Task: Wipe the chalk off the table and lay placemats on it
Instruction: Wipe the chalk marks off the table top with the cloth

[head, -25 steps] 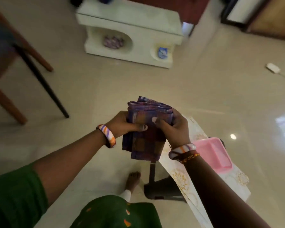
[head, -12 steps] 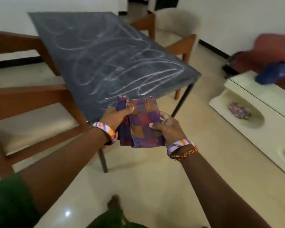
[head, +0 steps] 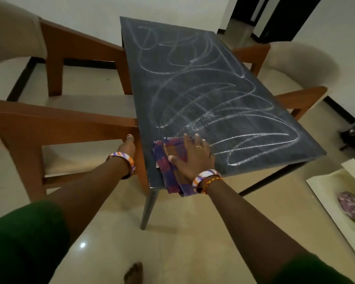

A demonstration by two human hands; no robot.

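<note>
Chalk scribbles (head: 203,95) cover the dark desk (head: 260,128), whose long axis runs away from the person, so nearly all the marks lie ahead of the right hand (head: 193,156). That hand presses flat, fingers spread, on a folded checked cloth (head: 166,162) at the near left corner, part of it hanging over the edge. The left hand (head: 129,145) rests at the chair arm (head: 66,121) beside the desk; its fingers are hidden, so its state cannot be told
</note>
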